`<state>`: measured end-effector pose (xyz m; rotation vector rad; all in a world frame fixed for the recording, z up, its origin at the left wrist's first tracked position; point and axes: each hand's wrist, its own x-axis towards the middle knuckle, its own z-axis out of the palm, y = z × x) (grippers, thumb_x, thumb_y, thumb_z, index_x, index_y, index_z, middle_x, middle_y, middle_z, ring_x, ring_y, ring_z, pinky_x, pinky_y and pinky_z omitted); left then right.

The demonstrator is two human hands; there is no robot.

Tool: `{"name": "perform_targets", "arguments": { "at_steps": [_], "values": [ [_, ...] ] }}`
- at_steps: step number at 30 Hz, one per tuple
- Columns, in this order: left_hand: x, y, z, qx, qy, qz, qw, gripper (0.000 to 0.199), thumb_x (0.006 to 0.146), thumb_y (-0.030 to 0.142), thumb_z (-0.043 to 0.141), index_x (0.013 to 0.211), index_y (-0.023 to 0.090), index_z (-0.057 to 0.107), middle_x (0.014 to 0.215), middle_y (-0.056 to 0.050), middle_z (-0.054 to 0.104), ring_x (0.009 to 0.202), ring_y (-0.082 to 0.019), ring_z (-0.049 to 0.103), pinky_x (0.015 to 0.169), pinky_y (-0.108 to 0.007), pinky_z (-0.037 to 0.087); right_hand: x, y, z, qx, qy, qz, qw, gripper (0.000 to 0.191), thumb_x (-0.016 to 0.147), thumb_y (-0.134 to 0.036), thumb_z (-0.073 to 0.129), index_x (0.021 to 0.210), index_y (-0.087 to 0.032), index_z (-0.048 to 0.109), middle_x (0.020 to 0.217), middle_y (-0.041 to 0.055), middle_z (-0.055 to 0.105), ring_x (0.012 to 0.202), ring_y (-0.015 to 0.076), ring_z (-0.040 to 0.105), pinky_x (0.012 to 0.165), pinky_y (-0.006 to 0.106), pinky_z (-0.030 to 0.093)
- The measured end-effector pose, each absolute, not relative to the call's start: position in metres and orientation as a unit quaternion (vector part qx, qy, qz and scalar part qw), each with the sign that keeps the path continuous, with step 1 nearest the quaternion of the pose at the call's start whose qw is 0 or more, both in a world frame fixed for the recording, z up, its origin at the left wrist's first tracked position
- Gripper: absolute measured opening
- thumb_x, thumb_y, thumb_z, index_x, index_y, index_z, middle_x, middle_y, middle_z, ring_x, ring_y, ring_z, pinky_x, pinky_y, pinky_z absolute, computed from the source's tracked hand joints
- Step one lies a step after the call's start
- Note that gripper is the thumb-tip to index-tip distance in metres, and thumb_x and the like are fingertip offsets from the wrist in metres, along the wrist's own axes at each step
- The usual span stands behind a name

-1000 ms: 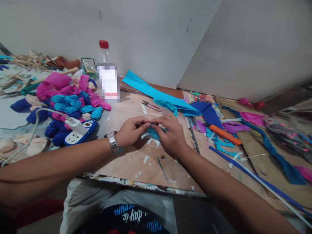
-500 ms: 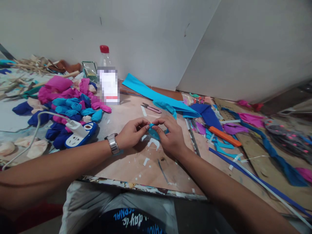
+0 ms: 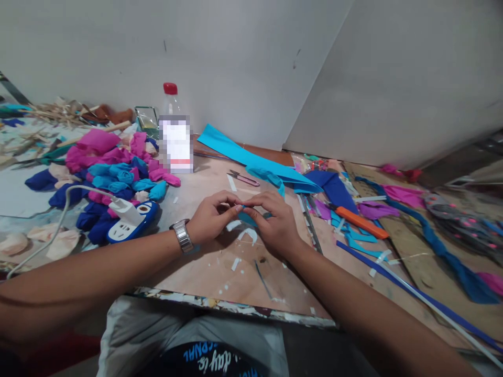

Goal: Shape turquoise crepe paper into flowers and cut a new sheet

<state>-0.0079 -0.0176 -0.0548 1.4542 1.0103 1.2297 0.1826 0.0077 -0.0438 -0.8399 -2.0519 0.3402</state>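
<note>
Above the middle of the table, my left hand (image 3: 212, 217) and my right hand (image 3: 278, 222) meet fingertip to fingertip. Both pinch a small piece of light blue crepe paper (image 3: 246, 219), mostly covered by the fingers. Just beyond the hands lie pink-handled thread snips (image 3: 244, 179) and a crumpled blue paper strip (image 3: 271, 176). A wide folded band of bright blue crepe paper (image 3: 243, 153) stretches behind them. White paper scraps (image 3: 248, 235) lie on the tabletop under the hands.
At left are rolled paper flowers (image 3: 118, 175) in blue and pink, and a blue-and-white power socket (image 3: 121, 230) with a plugged-in cable. A red-capped bottle (image 3: 170, 99) stands behind. Rightward lie an orange utility knife (image 3: 362, 222), paper strips and a long white rod (image 3: 436, 303).
The fingertips have closed more tightly over the blue paper, so less of it shows. The whole view has shifted slightly, with the background sitting lower in the picture.
</note>
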Motion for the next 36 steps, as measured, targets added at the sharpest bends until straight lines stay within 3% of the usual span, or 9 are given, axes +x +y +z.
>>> {"name": "perform_targets", "arguments": {
  "at_steps": [4,11,19,25,31,36],
  "values": [
    [-0.0086,-0.0169,-0.0541,0.594,0.406,0.499,0.483,0.036,0.086,0.050,0.071,0.096,0.016,0.067,0.091,-0.005,0.069,0.073,-0.013,0.063,0.063,-0.025,0.052,0.1824,0.0076,-0.0433,-0.332,-0.819,0.134,0.448,0.004,0.089,-0.029,0.076,0.093,-0.028,0.077,0.089,0.0021,0.076,0.093,0.0238,0.068,0.086,0.043,0.049],
    [-0.0083,-0.0168,-0.0587,0.611,0.379,0.498,0.485,0.035,0.092,0.050,0.064,0.098,0.015,0.066,0.089,-0.004,0.069,0.074,-0.013,0.063,0.067,-0.025,0.051,0.1821,0.0037,-0.0399,-0.349,-0.820,0.133,0.433,0.012,0.087,-0.034,0.078,0.096,-0.027,0.074,0.090,0.0019,0.077,0.094,0.0245,0.067,0.089,0.044,0.048],
    [-0.0079,-0.0164,-0.0589,0.605,0.384,0.507,0.479,0.031,0.092,0.046,0.064,0.097,0.016,0.066,0.090,-0.004,0.069,0.073,-0.012,0.063,0.068,-0.025,0.052,0.1830,0.0015,-0.0380,-0.337,-0.820,0.135,0.442,0.008,0.090,-0.030,0.074,0.096,-0.027,0.073,0.094,0.0021,0.077,0.096,0.0234,0.068,0.090,0.044,0.050],
    [-0.0085,-0.0178,-0.0545,0.634,0.409,0.503,0.423,0.030,0.093,0.045,0.062,0.096,0.017,0.071,0.096,-0.008,0.072,0.086,-0.017,0.067,0.071,-0.027,0.054,0.1826,0.0023,-0.0381,-0.350,-0.811,0.133,0.449,0.009,0.088,-0.032,0.076,0.091,-0.026,0.071,0.090,0.0023,0.075,0.093,0.0238,0.067,0.087,0.043,0.050],
    [-0.0101,-0.0178,-0.0535,0.674,0.372,0.507,0.388,0.026,0.096,0.039,0.060,0.101,0.017,0.074,0.102,-0.010,0.074,0.094,-0.018,0.068,0.084,-0.031,0.054,0.1821,0.0043,-0.0399,-0.356,-0.800,0.147,0.461,0.013,0.086,-0.034,0.078,0.088,-0.025,0.069,0.087,0.0018,0.073,0.090,0.0231,0.066,0.085,0.042,0.049],
    [-0.0093,-0.0188,-0.0540,0.653,0.391,0.504,0.408,0.028,0.096,0.041,0.059,0.098,0.016,0.072,0.098,-0.009,0.073,0.091,-0.018,0.067,0.079,-0.029,0.054,0.1820,0.0038,-0.0392,-0.359,-0.799,0.152,0.457,0.015,0.084,-0.035,0.080,0.087,-0.025,0.069,0.087,0.0013,0.073,0.089,0.0227,0.066,0.085,0.041,0.049]
  ]
}}
